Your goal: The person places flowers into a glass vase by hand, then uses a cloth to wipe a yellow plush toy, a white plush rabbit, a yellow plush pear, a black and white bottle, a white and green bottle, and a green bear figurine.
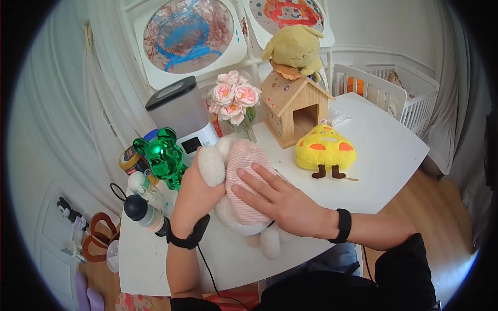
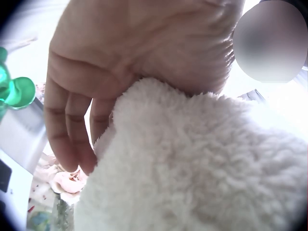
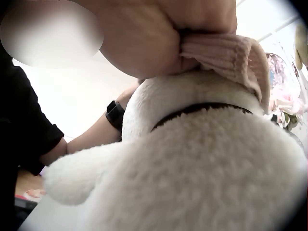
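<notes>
We note a white surface (image 1: 381, 132) in a room with wooden flooring (image 1: 415, 199), two framed paintings (image 1: 189, 33) behind it and a white crib (image 1: 420, 98) beyond its far right side. At its back left we record a grey and white appliance (image 1: 181, 111), a glossy green bear figure (image 1: 165, 158) and a black-capped bottle (image 1: 148, 213). Pink roses (image 1: 234, 96) in a glass vase stand just beside a small wooden house (image 1: 285, 111), which carries a dull yellow plush (image 1: 294, 47) on its roof. A bright yellow plush (image 1: 325, 151) with brown legs sits in front of the house.

Under examination is a white plush toy (image 1: 224, 213), between the hands at the near middle of the surface. We find the left hand (image 1: 199, 194) with fingers curled round a fluffy part of it. The right hand (image 1: 282, 202) lies with fingers spread over a pink ribbed cloth (image 1: 248, 155) on the toy; the right wrist view shows us the cloth's edge pinched in that hand. A dark band (image 3: 199, 108) encircles the toy below the cloth
</notes>
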Tool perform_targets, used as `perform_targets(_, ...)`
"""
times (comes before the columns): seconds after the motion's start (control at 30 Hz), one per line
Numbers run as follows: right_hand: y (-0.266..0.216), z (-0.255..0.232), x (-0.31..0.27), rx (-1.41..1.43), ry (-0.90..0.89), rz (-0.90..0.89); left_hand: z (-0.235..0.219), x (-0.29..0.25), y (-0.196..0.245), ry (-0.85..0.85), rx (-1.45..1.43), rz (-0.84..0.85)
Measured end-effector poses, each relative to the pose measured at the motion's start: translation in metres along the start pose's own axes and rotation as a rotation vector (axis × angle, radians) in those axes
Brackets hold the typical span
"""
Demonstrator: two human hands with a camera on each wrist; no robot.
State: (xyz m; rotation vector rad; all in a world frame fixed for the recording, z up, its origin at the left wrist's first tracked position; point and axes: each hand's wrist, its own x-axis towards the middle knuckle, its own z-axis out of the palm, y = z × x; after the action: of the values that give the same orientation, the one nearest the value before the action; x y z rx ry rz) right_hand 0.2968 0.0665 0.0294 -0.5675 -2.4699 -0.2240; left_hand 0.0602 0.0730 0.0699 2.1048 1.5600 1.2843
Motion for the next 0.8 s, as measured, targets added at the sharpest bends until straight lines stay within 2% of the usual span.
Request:
perform_targets(0.13, -0.006, -0.013, -0.04, 0.039, -0.06, 0.036, 0.002, 0.0, -0.003, -0.009, -0.038, -0.044)
perform_targets(0.23, -0.018, -0.023, -0.077, 0.076, -0.173, 0.069, -0.003, 0.002, 0.002, -0.003, -0.056, -0.079)
perform_targets(0.3, -0.023, -0.027, -0.098, -0.006, -0.243, 0.023, -0.003, 0.003, -0.003, -0.029, -0.076, -0.115)
perform_targets(0.37, -0.026, -0.05, -0.103, 0.013, -0.217, 0.094, -0.001, 0.006, -0.006, -0.004, -0.093, -0.116)
perform_targets(0.43, -0.017, -0.073, -0.108, 0.247, -0.456, 0.321, -0.004, 0.006, -0.009, -0.014, -0.096, -0.107)
perform_targets(0.47, -0.013, -0.081, -0.104, 0.254, -0.502, 0.499, -0.006, 0.008, -0.009, -0.017, -0.101, -0.097)
perform_targets(0.5, -0.005, -0.086, -0.1, 0.25, -0.495, 0.502, -0.006, 0.008, -0.009, -0.018, -0.101, -0.089)
perform_targets(0.57, 0.011, -0.094, -0.095, 0.16, 0.105, 0.352, -0.004, 0.005, -0.008, 0.015, -0.125, -0.093)
perform_targets(0.63, 0.007, -0.106, -0.065, 0.2, 0.362, 0.342, -0.004, 0.004, -0.001, 0.005, -0.121, -0.108)
perform_targets(0.67, 0.008, -0.104, -0.053, 0.197, 0.373, 0.353, -0.004, 0.005, 0.001, -0.002, -0.114, -0.125)
perform_targets(0.73, 0.007, -0.097, -0.033, 0.269, 0.488, 0.182, -0.003, 0.006, -0.001, -0.023, -0.087, -0.124)
perform_targets(0.8, 0.01, -0.075, -0.012, 0.344, 0.434, 0.063, -0.001, 0.007, 0.002, -0.05, -0.054, -0.125)
